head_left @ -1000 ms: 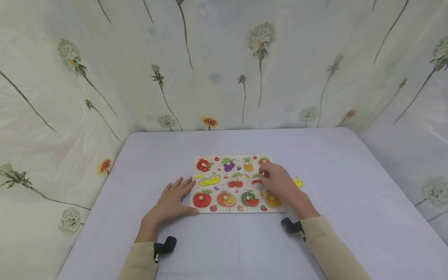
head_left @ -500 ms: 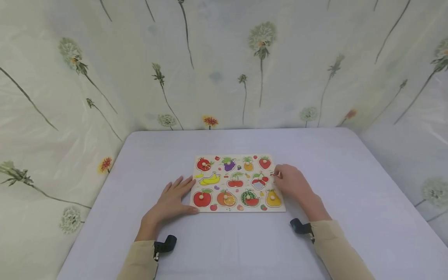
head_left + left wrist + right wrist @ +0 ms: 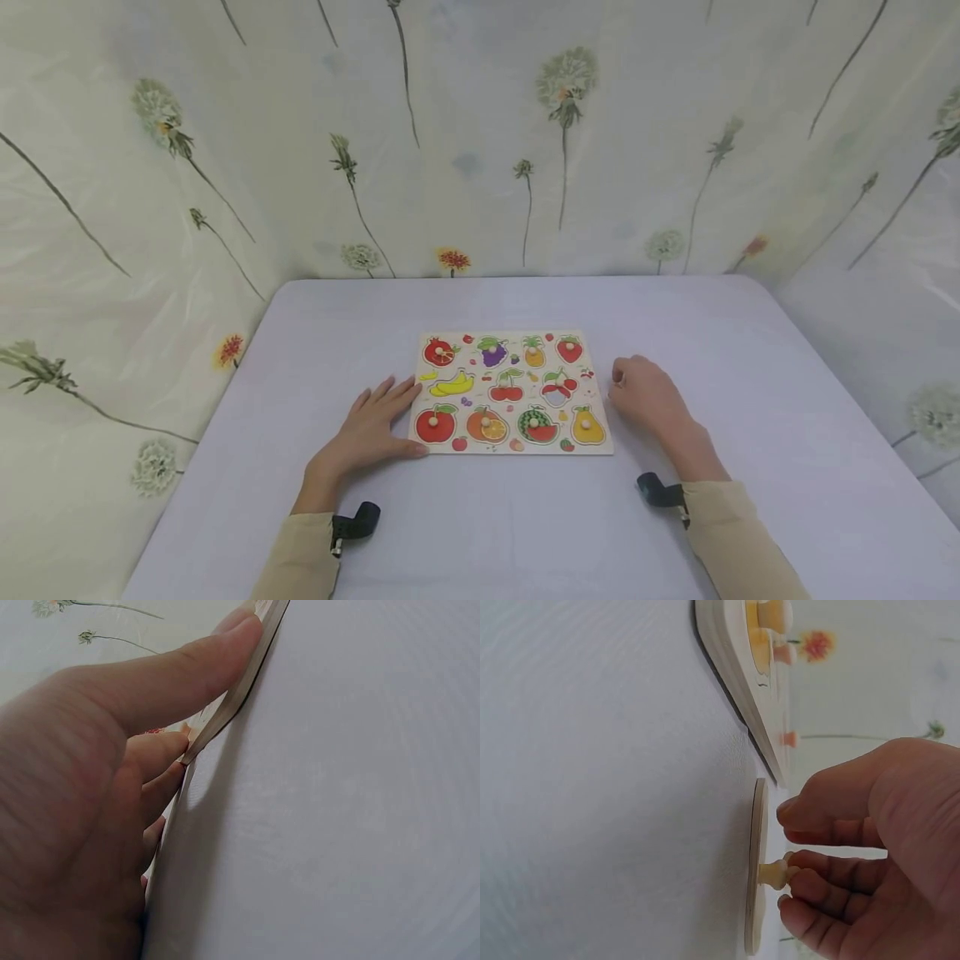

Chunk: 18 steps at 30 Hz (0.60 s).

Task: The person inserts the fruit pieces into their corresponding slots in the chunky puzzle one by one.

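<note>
A wooden fruit peg puzzle board (image 3: pixel 592 397) lies on the table, with several knobbed fruit pieces in it. My left hand (image 3: pixel 369 423) rests on its left edge with fingers spread; the left wrist view shows the thumb on the board's rim. To the right of the board is my right hand (image 3: pixel 651 398), fingers bent downward. The right wrist view shows a puzzle piece (image 3: pixel 757 915) flat on the table, its knob (image 3: pixel 775 874) touching or close to the fingertips while the thumb stands apart. In the head view the right hand hides this piece.
The banana space (image 3: pixel 453 384) on the board shows a banana picture and no knob. A white cloth covers the table (image 3: pixel 495 525). Behind it hangs a flower-patterned curtain (image 3: pixel 465 217).
My right hand has left the board's right part and moved right, over where a yellow banana piece showed one second ago. The left hand has stayed on the board's left edge.
</note>
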Each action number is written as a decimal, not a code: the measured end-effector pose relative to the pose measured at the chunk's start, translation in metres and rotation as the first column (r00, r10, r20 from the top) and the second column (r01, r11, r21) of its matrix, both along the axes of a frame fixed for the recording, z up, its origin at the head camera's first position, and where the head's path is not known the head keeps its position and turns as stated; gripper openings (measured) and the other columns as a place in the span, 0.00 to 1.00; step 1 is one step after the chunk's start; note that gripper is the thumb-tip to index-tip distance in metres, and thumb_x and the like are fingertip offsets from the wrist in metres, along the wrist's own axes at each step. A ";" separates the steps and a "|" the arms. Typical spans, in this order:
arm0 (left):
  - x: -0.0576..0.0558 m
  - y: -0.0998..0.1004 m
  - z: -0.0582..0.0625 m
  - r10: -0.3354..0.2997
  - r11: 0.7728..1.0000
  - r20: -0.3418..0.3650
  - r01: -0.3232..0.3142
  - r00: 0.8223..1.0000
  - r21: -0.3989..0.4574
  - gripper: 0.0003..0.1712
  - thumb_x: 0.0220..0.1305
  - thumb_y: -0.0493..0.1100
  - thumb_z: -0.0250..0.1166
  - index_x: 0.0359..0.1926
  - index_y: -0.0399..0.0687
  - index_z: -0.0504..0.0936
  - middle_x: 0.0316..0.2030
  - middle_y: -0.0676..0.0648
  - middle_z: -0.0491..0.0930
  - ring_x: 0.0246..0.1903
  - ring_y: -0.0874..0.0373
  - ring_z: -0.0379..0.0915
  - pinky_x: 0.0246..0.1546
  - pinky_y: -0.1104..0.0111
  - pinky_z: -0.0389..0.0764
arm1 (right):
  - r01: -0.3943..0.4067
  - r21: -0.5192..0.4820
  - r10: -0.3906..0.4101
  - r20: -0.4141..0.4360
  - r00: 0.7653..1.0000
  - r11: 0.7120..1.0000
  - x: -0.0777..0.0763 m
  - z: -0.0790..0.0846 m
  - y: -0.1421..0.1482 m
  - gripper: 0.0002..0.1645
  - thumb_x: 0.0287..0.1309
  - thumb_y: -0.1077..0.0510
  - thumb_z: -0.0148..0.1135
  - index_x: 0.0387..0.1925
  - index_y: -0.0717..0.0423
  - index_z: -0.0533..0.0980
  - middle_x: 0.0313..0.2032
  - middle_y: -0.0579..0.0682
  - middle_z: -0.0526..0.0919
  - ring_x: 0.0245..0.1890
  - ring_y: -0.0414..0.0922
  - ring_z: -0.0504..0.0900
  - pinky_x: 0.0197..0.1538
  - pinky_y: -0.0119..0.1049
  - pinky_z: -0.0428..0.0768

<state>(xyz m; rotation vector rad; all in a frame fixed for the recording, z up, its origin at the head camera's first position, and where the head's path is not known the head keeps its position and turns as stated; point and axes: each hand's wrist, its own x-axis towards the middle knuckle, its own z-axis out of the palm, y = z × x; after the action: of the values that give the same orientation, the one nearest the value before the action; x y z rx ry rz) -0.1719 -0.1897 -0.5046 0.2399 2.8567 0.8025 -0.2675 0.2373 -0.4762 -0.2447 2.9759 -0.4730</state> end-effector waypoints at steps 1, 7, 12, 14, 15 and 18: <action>0.000 0.000 0.000 0.001 1.000 0.001 -0.001 1.000 0.000 0.60 0.43 0.69 0.74 0.77 0.64 0.58 0.78 0.57 0.54 0.80 0.51 0.36 0.78 0.43 0.37 | 0.005 0.007 -0.005 -0.006 1.000 1.000 0.000 0.000 0.001 0.10 0.57 0.62 0.57 0.40 0.61 0.77 0.35 0.55 0.77 0.34 0.50 0.73 0.35 0.39 0.74; 0.000 0.001 0.001 0.002 1.000 0.007 -0.002 1.000 0.000 0.60 0.43 0.69 0.74 0.77 0.64 0.58 0.78 0.57 0.54 0.80 0.51 0.35 0.78 0.43 0.37 | 0.045 0.037 -0.046 0.030 0.998 0.998 0.005 0.004 0.004 0.08 0.58 0.60 0.58 0.37 0.61 0.75 0.31 0.55 0.76 0.31 0.50 0.72 0.32 0.38 0.71; 0.001 0.001 0.002 0.001 1.000 0.007 -0.001 1.000 0.003 0.60 0.43 0.68 0.74 0.76 0.63 0.58 0.78 0.56 0.55 0.80 0.51 0.36 0.78 0.43 0.38 | 0.070 0.031 -0.073 0.111 0.991 0.997 0.008 0.006 0.007 0.09 0.61 0.58 0.56 0.38 0.61 0.74 0.29 0.55 0.77 0.31 0.49 0.73 0.32 0.37 0.70; 0.001 0.000 0.002 0.000 1.000 0.005 0.000 1.000 0.004 0.60 0.43 0.68 0.74 0.76 0.63 0.58 0.78 0.56 0.55 0.80 0.51 0.36 0.78 0.43 0.38 | 0.069 0.026 -0.072 0.120 0.990 0.997 0.010 0.007 0.007 0.09 0.61 0.59 0.55 0.39 0.61 0.73 0.29 0.55 0.77 0.31 0.49 0.73 0.31 0.37 0.70; 0.001 0.000 0.003 -0.001 1.000 0.005 0.001 1.000 0.004 0.60 0.43 0.68 0.74 0.76 0.63 0.58 0.78 0.56 0.55 0.80 0.51 0.36 0.78 0.43 0.38 | 0.068 0.022 -0.070 0.121 0.990 0.997 0.010 0.007 0.008 0.08 0.61 0.59 0.54 0.39 0.61 0.73 0.29 0.55 0.77 0.30 0.49 0.73 0.31 0.37 0.70; 0.001 0.001 0.003 -0.005 1.000 0.004 0.005 1.000 0.003 0.60 0.43 0.68 0.74 0.76 0.63 0.58 0.78 0.56 0.55 0.80 0.50 0.36 0.78 0.43 0.38 | 0.069 0.020 -0.071 0.120 0.990 0.997 0.011 0.006 0.008 0.08 0.61 0.59 0.54 0.38 0.61 0.73 0.29 0.55 0.77 0.30 0.49 0.73 0.31 0.37 0.70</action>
<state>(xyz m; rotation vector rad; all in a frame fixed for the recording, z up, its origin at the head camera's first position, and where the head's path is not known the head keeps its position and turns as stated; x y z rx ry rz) -0.1712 -0.1892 -0.5013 0.2451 2.8509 0.8052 -0.2570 0.2454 -0.4701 -0.1057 2.8764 -0.4547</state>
